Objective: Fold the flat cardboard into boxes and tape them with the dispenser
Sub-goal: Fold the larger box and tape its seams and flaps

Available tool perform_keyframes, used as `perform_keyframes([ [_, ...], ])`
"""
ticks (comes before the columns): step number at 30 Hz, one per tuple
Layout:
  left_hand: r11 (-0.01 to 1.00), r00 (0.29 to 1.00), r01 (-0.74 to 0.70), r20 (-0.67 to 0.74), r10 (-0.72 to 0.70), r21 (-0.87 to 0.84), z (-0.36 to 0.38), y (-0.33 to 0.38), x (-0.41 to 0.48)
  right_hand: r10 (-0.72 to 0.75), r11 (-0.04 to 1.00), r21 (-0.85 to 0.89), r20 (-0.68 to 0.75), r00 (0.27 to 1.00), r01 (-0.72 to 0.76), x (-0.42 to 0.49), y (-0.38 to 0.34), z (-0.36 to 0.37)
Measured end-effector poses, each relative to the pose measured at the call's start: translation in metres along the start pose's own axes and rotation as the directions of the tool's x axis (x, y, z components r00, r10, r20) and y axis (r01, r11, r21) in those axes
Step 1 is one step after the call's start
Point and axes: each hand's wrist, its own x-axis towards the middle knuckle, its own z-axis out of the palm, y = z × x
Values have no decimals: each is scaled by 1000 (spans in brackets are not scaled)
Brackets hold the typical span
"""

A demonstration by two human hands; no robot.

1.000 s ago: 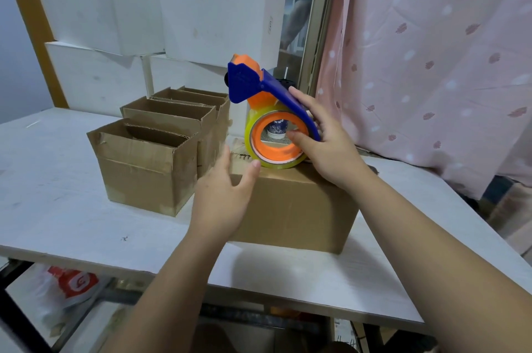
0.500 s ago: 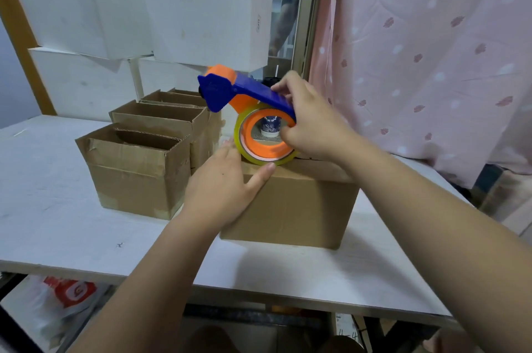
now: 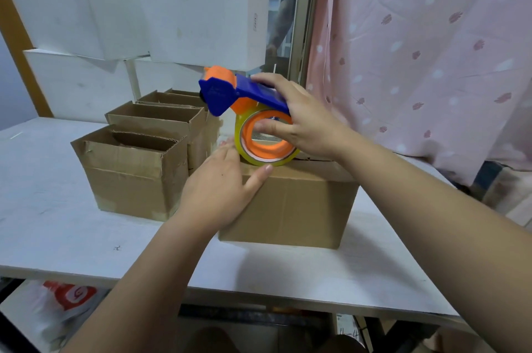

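**A:** How did the cardboard look, from the left?

**B:** A row of open boxes (image 3: 129, 177) stood on the white surface (image 3: 51, 226). They were brown and corrugated with their tops open. The nearest had creased walls and pale tape patches at its lower corners. Just to their right sat the closed box (image 3: 296, 206), plain brown with its top flaps down.

**A:** And the hands?

**B:** The left hand (image 3: 218, 188) lay with straight fingers over the closed box's near left corner, its thumb stretched along the top edge, grasping nothing. The right hand (image 3: 308, 122) gripped the tape dispenser (image 3: 221, 93), fingers over the blue handle and thumb tucked into the orange core. The yellowish tape roll (image 3: 264, 158) rested on the box top, just beyond the left thumb.

**A:** What was hard to make out?

**B:** Low on the left, a plastic bag (image 3: 63, 298) under the surface was blurred. The stacked white boxes (image 3: 201, 13) behind were cut off at the top edge. The farthest open boxes were mostly hidden behind the dispenser's head. The left hand covered the closed box's corner. I couldn't tell whether tape lay on the dark seam beside the roll. The right hand hid the rear of the handle, and the pink curtain (image 3: 431, 50) ran out of view on the right.
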Motion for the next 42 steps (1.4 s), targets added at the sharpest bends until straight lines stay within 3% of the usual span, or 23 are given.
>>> perform_keyframes([
  [8,999,1000,13,-6,-12,37,-1,0,-1,48,978,207,-92,995,-28,-14,12,11],
  [12,999,1000,20,-12,-19,45,-3,1,-1,119,939,331,-64,991,-92,-22,20,14],
  [16,997,999,33,-15,-32,75,-4,3,-2,147,954,266,-17,989,-137,-22,24,7],
  [25,978,1000,7,17,-11,208,-4,3,-1,47,999,0,39,998,-47,-5,19,-21],
  [37,955,999,-5,38,-7,295,-7,12,-2,65,951,-307,81,995,-37,-19,29,-50],
  [39,957,999,-1,37,-10,288,-7,13,-1,63,958,-282,27,998,-53,-22,31,-45],
  [42,964,999,7,41,-18,264,-8,13,-2,138,990,-14,-120,983,-141,-37,41,-30],
])
